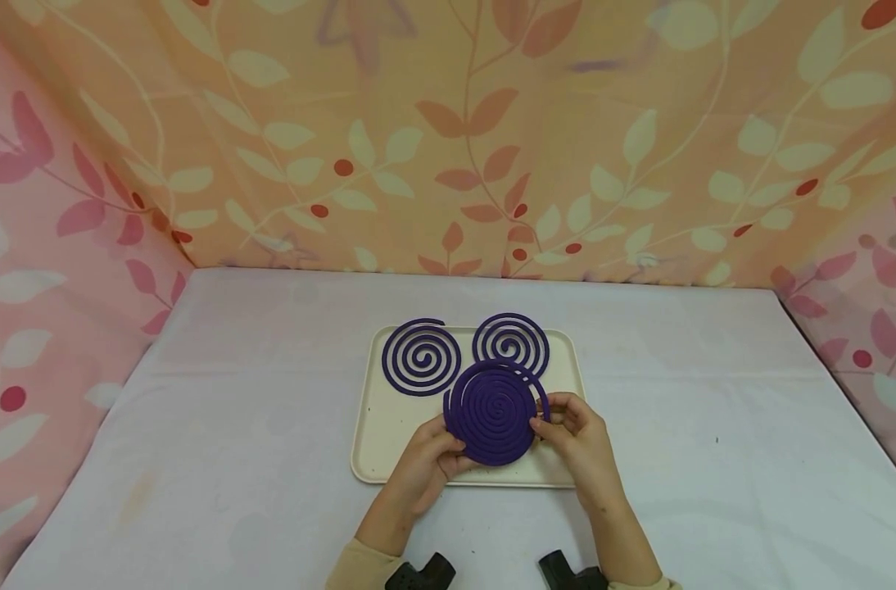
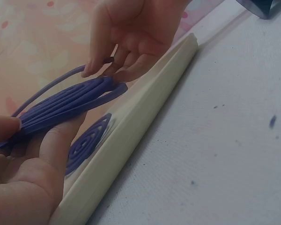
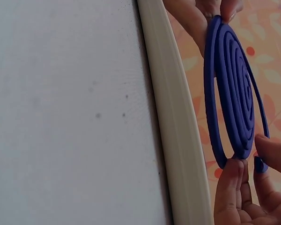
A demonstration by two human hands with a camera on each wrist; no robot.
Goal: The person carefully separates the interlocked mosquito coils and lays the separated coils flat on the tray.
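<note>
Both hands hold a nested purple mosquito coil [image 1: 492, 418] tilted above the front of a cream tray [image 1: 382, 438]. My left hand [image 1: 427, 459] pinches its lower left edge, thumb on top and fingers beneath. At the right edge, my right hand [image 1: 584, 438] pinches an outer strand that stands apart from the tightly wound middle. In the right wrist view, loose outer strands show on both sides of the held coil [image 3: 234, 93]. Farther back on the tray lie two open single coils, a left coil [image 1: 422, 357] and a right coil [image 1: 509, 348], the latter partly hidden by the held one.
A white cloth covers the table [image 1: 256, 410], with small dark specks near the tray. Behind it hangs an orange leaf-patterned curtain [image 1: 463, 164]; pink patterned cloth [image 1: 42, 270] hangs at the sides. Black devices [image 1: 422, 574] sit at both wrists.
</note>
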